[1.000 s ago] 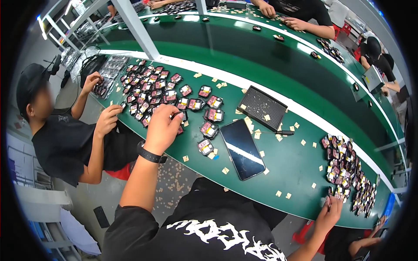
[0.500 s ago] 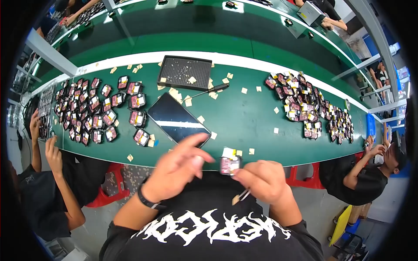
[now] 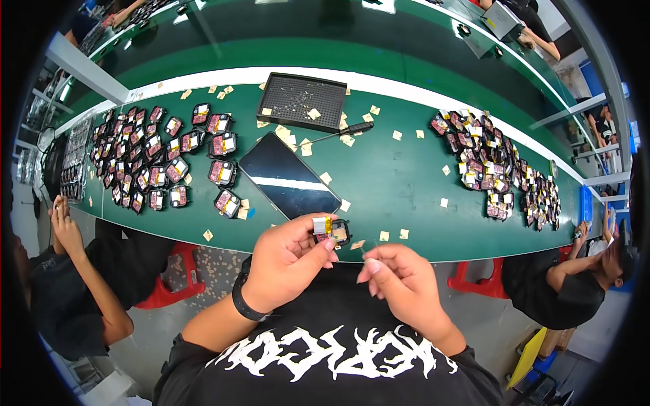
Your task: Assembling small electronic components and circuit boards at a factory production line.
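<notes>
small black module [image 3: 332, 230], pinched in left hand [image 3: 288, 260] fingertips at the near table edge [image 3: 406, 254], now raised closer to the head than half a second ago, so inspection is likely underway. right hand [image 3: 399, 284] beside it, fingers curled together, contents unclear. long axis roughly left-right, yellow-taped face upward.

A dark phone [image 3: 289, 175] lies flat on the green surface [image 3: 399, 176], just beyond the left grip. Farther out sits a black perforated tray [image 3: 302, 101] with a thin black tool [image 3: 332, 133] beside it. Small dark modules [image 3: 152, 155] cluster far left; another heap [image 3: 497, 172] lies well right. Yellowish paper scraps [image 3: 345, 205] are scattered between.
</notes>
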Demonstrator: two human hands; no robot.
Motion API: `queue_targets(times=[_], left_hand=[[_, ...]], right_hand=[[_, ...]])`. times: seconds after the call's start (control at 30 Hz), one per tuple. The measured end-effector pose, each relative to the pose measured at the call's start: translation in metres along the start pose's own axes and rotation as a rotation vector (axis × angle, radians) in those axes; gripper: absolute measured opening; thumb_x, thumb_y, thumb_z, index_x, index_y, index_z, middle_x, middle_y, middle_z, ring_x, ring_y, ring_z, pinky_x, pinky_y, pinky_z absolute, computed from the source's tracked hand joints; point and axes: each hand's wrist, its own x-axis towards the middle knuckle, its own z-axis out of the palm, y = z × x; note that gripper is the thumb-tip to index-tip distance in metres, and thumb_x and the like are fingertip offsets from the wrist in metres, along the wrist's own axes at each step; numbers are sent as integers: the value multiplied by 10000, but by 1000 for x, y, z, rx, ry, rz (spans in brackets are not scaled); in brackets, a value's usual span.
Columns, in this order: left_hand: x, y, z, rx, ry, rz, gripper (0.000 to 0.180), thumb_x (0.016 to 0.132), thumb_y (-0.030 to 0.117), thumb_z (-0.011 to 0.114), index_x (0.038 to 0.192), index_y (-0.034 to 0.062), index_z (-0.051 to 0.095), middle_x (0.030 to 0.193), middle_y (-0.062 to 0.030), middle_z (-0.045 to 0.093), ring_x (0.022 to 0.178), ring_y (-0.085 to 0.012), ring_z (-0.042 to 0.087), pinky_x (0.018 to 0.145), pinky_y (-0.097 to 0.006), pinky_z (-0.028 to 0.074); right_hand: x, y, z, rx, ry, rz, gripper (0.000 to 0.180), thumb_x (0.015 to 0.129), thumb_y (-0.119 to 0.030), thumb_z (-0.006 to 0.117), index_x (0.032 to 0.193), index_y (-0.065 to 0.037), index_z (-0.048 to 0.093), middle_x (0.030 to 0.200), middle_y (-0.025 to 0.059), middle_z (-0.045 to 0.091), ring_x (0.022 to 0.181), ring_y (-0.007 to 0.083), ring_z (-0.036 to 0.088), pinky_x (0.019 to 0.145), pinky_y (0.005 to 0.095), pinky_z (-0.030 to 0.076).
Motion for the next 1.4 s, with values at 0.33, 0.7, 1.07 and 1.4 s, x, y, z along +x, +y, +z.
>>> queue_targets(times=[0.33, 0.7, 1.07, 1.4], left_hand=[[3, 1, 8, 605, 31, 445, 308, 976, -33, 630, 1278, -90, 628, 1033, -138, 709, 837, -161, 734, 722, -285, 608], [8, 9, 5, -85, -21, -84, 310, 1017, 14, 584, 1313, -71, 619, 1019, -100, 700, 804, -128, 713, 706, -258, 590], [4, 8, 9, 367, -174, 56, 329, 1030, 49, 598, 1332, -83, 606, 993, -89, 716, 804, -112, 703, 711, -253, 590], [0, -1, 20, 15, -22, -26, 215, 1006, 15, 602, 1200, -72, 633, 1016, -73, 697, 819, -101, 695, 727, -237, 573]], right_hand=[[14, 2, 14, 295, 13, 175, 142, 1046, -128, 605, 1066, 1, 550, 836, 73, 711, 603, 68, 598, 510, 213, 466], [7, 24, 20, 166, 75, -65, 119, 1039, -100, 621, 1079, -12, 553, 836, 58, 708, 609, 52, 571, 533, 211, 452], [31, -18, 2, -401, 50, -456, 272, 874, -88, 814, 1113, -14, 705, 790, 7, 662, 600, 70, 532, 545, 258, 440], [12, 17, 3, -81, 189, -189, 121, 949, -40, 733, 1046, 25, 698, 853, 32, 718, 735, 52, 632, 631, 224, 504]])
